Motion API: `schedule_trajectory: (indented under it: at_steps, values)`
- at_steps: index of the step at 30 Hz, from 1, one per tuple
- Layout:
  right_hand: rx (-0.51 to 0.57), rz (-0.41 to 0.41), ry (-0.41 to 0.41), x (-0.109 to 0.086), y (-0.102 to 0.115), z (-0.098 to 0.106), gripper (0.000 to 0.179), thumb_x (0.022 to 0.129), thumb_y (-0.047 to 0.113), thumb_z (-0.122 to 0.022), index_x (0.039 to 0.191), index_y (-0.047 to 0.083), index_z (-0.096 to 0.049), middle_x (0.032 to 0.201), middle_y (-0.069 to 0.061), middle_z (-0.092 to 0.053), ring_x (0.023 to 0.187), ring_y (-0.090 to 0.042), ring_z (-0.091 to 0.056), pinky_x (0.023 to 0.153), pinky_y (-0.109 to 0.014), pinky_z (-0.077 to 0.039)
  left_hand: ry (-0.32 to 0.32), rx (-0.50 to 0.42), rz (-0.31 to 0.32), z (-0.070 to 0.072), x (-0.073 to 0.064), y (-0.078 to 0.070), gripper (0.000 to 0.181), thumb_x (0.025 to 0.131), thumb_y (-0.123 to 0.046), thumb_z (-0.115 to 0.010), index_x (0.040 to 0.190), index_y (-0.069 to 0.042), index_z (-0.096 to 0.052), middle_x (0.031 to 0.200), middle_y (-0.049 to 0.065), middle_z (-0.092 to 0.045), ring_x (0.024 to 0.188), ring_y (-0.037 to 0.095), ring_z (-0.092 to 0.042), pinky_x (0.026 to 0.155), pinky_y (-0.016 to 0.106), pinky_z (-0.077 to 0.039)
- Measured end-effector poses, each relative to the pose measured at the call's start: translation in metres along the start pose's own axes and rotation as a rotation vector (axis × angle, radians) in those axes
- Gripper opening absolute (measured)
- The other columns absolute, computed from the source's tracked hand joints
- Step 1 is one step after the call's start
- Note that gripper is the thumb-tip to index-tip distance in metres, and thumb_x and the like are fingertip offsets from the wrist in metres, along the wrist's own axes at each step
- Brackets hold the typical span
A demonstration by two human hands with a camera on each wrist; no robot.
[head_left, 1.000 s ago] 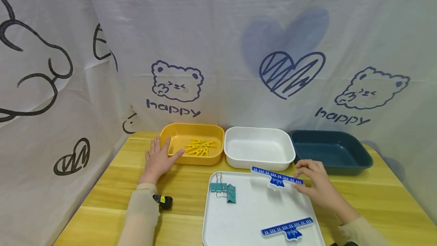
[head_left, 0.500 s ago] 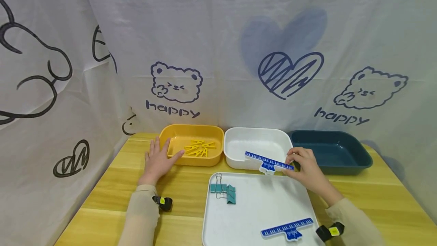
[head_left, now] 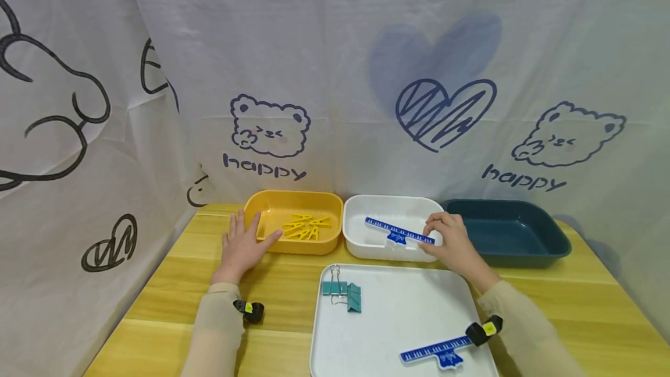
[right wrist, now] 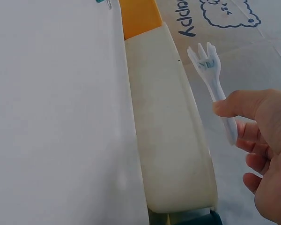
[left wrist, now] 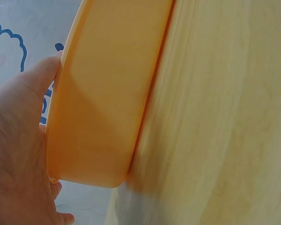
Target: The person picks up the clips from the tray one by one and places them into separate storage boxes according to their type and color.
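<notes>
My right hand (head_left: 455, 246) pinches one end of a blue and white music page clip (head_left: 396, 238) with a piano-key pattern. It holds the clip over the white bin (head_left: 389, 252); in the right wrist view the clip (right wrist: 212, 77) appears edge-on between thumb and fingers. My left hand (head_left: 243, 252) rests on the left corner of the yellow bin (head_left: 303, 247), fingers spread and thumb along the front rim. In the left wrist view that bin's wall (left wrist: 103, 93) fills the middle. Several yellow clothespins (head_left: 309, 226) lie inside it.
A white tray (head_left: 387, 330) lies in front of the bins. It bears a second blue page clip (head_left: 437, 351), partly behind the right wrist, and teal binder clips (head_left: 353, 297). At the right stands a dark teal bin (head_left: 510, 231). A printed curtain (head_left: 335, 74) hangs behind.
My right hand has carried the page clip from above the tray, away from me and leftward, to over the white bin. My left hand has stayed on the yellow bin.
</notes>
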State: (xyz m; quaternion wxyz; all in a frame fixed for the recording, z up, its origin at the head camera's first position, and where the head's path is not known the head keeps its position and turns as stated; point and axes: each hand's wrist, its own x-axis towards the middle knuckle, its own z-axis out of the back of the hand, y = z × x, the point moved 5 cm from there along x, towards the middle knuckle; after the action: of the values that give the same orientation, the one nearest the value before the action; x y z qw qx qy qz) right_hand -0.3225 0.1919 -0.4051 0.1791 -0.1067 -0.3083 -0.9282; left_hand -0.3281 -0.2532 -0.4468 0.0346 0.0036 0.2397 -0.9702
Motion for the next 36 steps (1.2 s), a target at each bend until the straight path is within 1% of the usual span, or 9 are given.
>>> schedule_trajectory:
  at_steps: [4, 7, 11, 15, 18, 21, 27, 31, 36]
  values:
    - [-0.012, 0.03, -0.013, 0.008, 0.0, -0.005, 0.018, 0.078, 0.014, -0.081, 0.081, 0.008, -0.064, 0.113, -0.013, -0.056, 0.108, -0.031, -0.038, 0.087, -0.047, -0.035, -0.003, 0.003, 0.0, -0.001, 0.001, 0.0, 0.098, 0.087, -0.08, -0.035, 0.158, -0.014, -0.015, 0.163, 0.021, 0.013, 0.15, 0.045, 0.012, 0.116, 0.07, 0.0]
    - [-0.019, 0.03, -0.009, 0.014, 0.0, -0.01, 0.018, 0.078, 0.015, -0.081, 0.081, 0.009, -0.064, 0.114, -0.014, -0.056, 0.108, -0.032, -0.039, 0.087, -0.048, -0.035, -0.003, 0.001, 0.002, -0.001, 0.001, 0.0, 0.098, 0.087, -0.079, -0.036, 0.158, -0.015, -0.015, 0.163, 0.021, 0.013, 0.15, 0.044, 0.012, 0.116, 0.07, 0.0]
    - [-0.032, 0.015, 0.007, 0.023, 0.001, -0.016, 0.018, 0.079, 0.016, -0.081, 0.081, 0.009, -0.064, 0.115, -0.014, -0.056, 0.11, -0.033, -0.039, 0.09, -0.051, -0.036, -0.002, -0.004, 0.003, 0.0, 0.0, 0.0, 0.097, 0.088, -0.078, -0.037, 0.158, -0.014, -0.015, 0.163, 0.021, 0.014, 0.15, 0.044, 0.013, 0.116, 0.07, 0.0]
    - [-0.056, 0.008, 0.018, 0.03, 0.001, -0.023, 0.019, 0.077, 0.016, -0.082, 0.079, 0.009, -0.064, 0.114, -0.015, -0.056, 0.114, -0.036, -0.04, 0.096, -0.055, -0.035, 0.002, 0.002, 0.002, 0.0, 0.0, 0.0, 0.098, 0.088, -0.078, -0.036, 0.158, -0.014, -0.014, 0.162, 0.021, 0.014, 0.149, 0.044, 0.014, 0.116, 0.07, 0.001]
    - [-0.076, -0.002, 0.029, 0.034, -0.001, -0.028, 0.02, 0.077, 0.015, -0.082, 0.077, 0.009, -0.063, 0.114, -0.016, -0.057, 0.114, -0.037, -0.041, 0.098, -0.055, -0.036, 0.004, -0.001, 0.0, 0.0, 0.0, 0.0, 0.098, 0.088, -0.079, -0.036, 0.158, -0.013, -0.015, 0.162, 0.022, 0.014, 0.149, 0.044, 0.013, 0.116, 0.07, 0.001]
    - [-0.086, -0.008, 0.038, 0.037, -0.002, -0.034, 0.021, 0.077, 0.016, -0.082, 0.076, 0.01, -0.063, 0.114, -0.016, -0.057, 0.112, -0.037, -0.043, 0.096, -0.053, -0.038, 0.002, -0.007, 0.0, 0.001, -0.001, -0.001, 0.098, 0.088, -0.078, -0.036, 0.157, -0.013, -0.015, 0.163, 0.022, 0.014, 0.15, 0.044, 0.012, 0.116, 0.07, 0.001]
    - [-0.124, 0.028, 0.039, 0.042, -0.004, -0.042, 0.023, 0.073, 0.015, -0.083, 0.073, 0.011, -0.061, 0.111, -0.016, -0.057, 0.108, -0.038, -0.045, 0.091, -0.052, -0.04, 0.009, -0.021, 0.004, 0.002, -0.002, -0.002, 0.097, 0.088, -0.077, -0.038, 0.157, -0.013, -0.015, 0.162, 0.021, 0.015, 0.149, 0.044, 0.014, 0.116, 0.069, 0.002]
    - [-0.156, 0.023, 0.072, 0.044, -0.007, -0.046, 0.023, 0.074, 0.017, -0.083, 0.073, 0.013, -0.061, 0.113, -0.016, -0.058, 0.11, -0.038, -0.045, 0.092, -0.053, -0.04, 0.01, -0.018, 0.003, 0.002, -0.003, -0.003, 0.096, 0.089, -0.076, -0.038, 0.158, -0.013, -0.015, 0.162, 0.021, 0.015, 0.149, 0.044, 0.014, 0.116, 0.069, 0.001]
    - [-0.161, -0.009, 0.127, 0.047, -0.01, -0.049, 0.022, 0.076, 0.02, -0.083, 0.075, 0.014, -0.062, 0.116, -0.014, -0.057, 0.114, -0.037, -0.043, 0.096, -0.054, -0.037, 0.006, -0.019, 0.002, 0.003, -0.003, -0.004, 0.095, 0.089, -0.075, -0.039, 0.157, -0.013, -0.016, 0.163, 0.021, 0.014, 0.15, 0.044, 0.012, 0.116, 0.069, 0.001]
